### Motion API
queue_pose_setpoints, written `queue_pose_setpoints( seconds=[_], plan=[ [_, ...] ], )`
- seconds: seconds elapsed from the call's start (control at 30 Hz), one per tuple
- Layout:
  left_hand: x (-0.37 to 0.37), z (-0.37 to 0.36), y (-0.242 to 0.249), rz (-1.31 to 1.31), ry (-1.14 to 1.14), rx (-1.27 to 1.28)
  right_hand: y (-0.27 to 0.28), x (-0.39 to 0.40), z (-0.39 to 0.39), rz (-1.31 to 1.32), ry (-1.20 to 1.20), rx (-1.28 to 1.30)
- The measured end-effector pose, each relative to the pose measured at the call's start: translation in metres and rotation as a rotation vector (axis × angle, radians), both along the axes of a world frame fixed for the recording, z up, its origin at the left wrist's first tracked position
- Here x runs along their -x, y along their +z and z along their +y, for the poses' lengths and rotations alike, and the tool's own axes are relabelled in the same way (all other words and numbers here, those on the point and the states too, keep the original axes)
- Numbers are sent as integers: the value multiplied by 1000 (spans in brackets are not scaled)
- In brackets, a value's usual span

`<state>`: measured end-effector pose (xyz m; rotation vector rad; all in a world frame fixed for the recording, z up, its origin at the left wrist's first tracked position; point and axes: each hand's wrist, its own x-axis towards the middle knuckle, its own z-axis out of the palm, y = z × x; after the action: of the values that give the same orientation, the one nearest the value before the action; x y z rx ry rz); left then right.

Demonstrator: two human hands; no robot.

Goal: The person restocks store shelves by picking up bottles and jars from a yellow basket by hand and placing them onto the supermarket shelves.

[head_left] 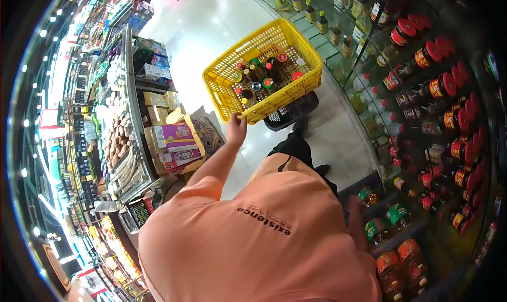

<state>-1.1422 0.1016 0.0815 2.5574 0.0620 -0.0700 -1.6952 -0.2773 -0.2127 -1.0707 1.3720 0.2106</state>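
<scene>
My left hand is closed on the near left corner of a yellow plastic shopping basket. Several sauce bottles and jars stand in the basket, among them a green-lidded jar and a red-capped bottle. Beneath the basket's near side shows a black slotted tray or base. Low at my right side, my right hand is dim and partly cut off by my shirt, near a bottle of yellowish oil. Its fingers are not clear.
Shelves of red-lidded jars and sauce bottles line the right. Large bottles with orange labels stand low at my right. On the left are a produce stand and purple boxes. A pale tiled floor runs between.
</scene>
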Motion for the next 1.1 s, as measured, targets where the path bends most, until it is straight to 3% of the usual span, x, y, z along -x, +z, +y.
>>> queue_pose_setpoints(
  seconds=[0.07, 0.17, 0.3, 0.37, 0.4, 0.53, 0.7, 0.77, 0.8, 0.87, 0.93, 1.0, 1.03, 1.1],
  plan=[
    [-42, 2, -4, -30, -12, 4, 58, 14, -14, 114, -198, -166],
    [-107, 24, -44, 96, -24, -29, 142, -8, 7, 168, -424, 2],
    [-163, 54, -99, 401, -67, -189, 148, -18, 51, 214, -651, -19],
    [-177, 50, -92, 566, -281, -256, 147, -48, 68, 149, -457, 118],
    [-184, 60, -117, 537, -363, -226, 145, -63, 78, 118, -359, 181],
    [-199, 50, -141, 706, -465, -396, 147, -129, 115, 8, 34, 408],
    [-210, 48, -159, 765, -458, -339, 129, -174, 136, -133, 556, 650],
    [-212, 47, -141, 694, -470, -350, 84, -162, 136, -207, 783, 733],
    [-213, 47, -128, 673, -489, -358, 101, -182, 134, -205, 788, 734],
    [-216, 52, -110, 581, -535, -351, 171, -235, 131, -49, 70, 128],
    [-220, 58, -85, 481, -573, -345, 197, -258, 124, -29, 140, 187],
    [-221, 66, -50, 340, -563, -93, 207, -276, 121, -16, 218, 243],
    [-221, 67, -28, 332, -549, -91, 209, -283, 118, -67, 185, 214],
    [-218, 66, 19, 316, -471, 210, 216, -303, 114, -132, 160, 187]
  ],
)
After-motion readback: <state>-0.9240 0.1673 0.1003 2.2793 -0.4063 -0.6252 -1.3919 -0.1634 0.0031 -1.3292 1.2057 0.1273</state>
